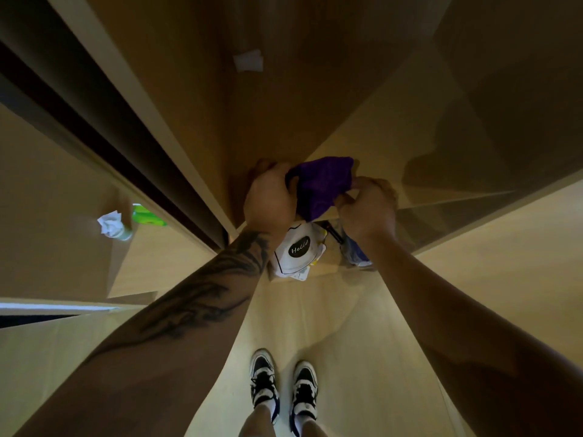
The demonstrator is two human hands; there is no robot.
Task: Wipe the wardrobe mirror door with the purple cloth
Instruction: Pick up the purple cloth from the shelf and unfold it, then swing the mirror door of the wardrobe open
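Note:
The purple cloth (321, 184) is bunched up between my two hands, held over the edge of a wooden wardrobe shelf. My left hand (268, 200) grips its left side with curled fingers. My right hand (367, 205) pinches its right edge. The wardrobe's sliding door (104, 99) runs as a dark band with a pale frame from the upper left down to the middle; I cannot make out a mirror surface from this angle.
A white bag with a black "Hello" label (298, 252) and a clear plastic packet (355, 250) lie under my hands. A green spray bottle (143, 216) with crumpled white paper (110, 222) stands at left. My two trainers (284, 386) stand on pale wood floor.

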